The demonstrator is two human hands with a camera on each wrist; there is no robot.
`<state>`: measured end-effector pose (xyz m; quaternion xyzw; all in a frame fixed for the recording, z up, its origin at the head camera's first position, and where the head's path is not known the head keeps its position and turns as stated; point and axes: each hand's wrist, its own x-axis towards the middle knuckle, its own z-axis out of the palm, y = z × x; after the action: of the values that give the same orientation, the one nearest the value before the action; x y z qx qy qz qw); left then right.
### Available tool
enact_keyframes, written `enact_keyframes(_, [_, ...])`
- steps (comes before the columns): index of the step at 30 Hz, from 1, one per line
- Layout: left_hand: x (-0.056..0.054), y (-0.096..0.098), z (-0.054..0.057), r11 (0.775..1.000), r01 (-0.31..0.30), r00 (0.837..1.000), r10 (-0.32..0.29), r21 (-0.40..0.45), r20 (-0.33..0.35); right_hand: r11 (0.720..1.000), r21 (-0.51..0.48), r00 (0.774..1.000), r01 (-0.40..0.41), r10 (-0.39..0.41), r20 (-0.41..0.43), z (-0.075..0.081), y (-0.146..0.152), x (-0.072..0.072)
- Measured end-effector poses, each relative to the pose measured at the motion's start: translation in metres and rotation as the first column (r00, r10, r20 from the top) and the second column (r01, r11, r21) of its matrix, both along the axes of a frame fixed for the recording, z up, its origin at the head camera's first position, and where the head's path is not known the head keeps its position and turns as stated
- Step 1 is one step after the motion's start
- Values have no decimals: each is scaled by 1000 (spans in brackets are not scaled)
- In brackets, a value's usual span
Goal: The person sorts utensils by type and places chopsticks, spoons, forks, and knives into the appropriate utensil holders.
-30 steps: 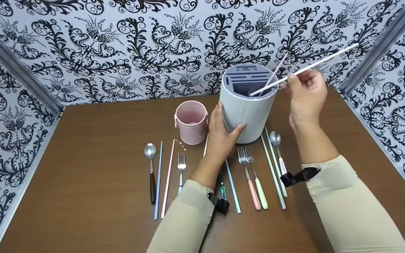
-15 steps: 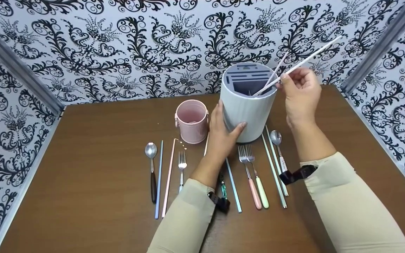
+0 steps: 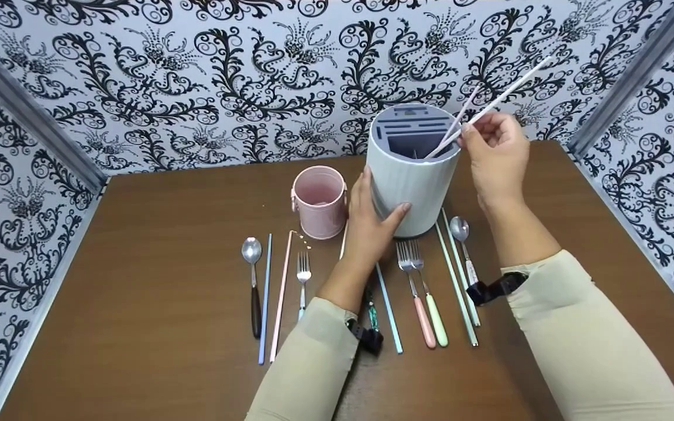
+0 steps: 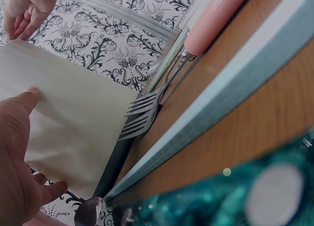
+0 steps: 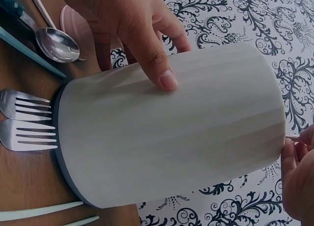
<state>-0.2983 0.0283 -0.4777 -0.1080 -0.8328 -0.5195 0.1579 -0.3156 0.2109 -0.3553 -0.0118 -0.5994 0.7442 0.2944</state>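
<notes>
My left hand (image 3: pixel 366 231) grips the side of a pale grey knife block (image 3: pixel 413 193), thumb on the front and fingers round the far side, as the right wrist view shows. The block is tilted slightly; its top has several slots and one larger opening. Beside its right rim, my right hand (image 3: pixel 498 164) pinches a white chopstick (image 3: pixel 509 89) between thumb and fingers. That chopstick slants, its lower end inside the large opening. A pink chopstick (image 3: pixel 465 110) leans in the same opening, crossing it. How deep both reach is hidden by the wall.
A pink cup (image 3: pixel 320 213) stands left of the block. Laid out in front are a black-handled spoon (image 3: pixel 251 251), blue chopstick (image 3: pixel 265 298), pink stick (image 3: pixel 281 292), several forks (image 3: pixel 423 321), green chopsticks (image 3: pixel 457 286) and another spoon (image 3: pixel 459 229). Patterned walls enclose the table.
My right hand has moved left towards the block's rim, and the white chopstick stands steeper, its upper end shifted left. My left hand keeps its grip on the block.
</notes>
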Motion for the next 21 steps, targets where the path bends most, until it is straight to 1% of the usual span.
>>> enact_keyframes(5, [0,0,1,1000,1,1000,-1,5,8,996,85,999,-1,-3,44,-1,2,-1])
enact_keyframes(11, [0,0,0,1000,0,1000,0,3,12,994,105,998,-8,1,68,-3,3,-3])
enact_keyframes(16, [0,0,0,1000,0,1000,0,4,3,989,146,997,4,-15,74,-3,3,-2])
enact_keyframes(21, [0,0,0,1000,-1,1000,1,4,13,984,179,996,6,-21,82,-3,3,0])
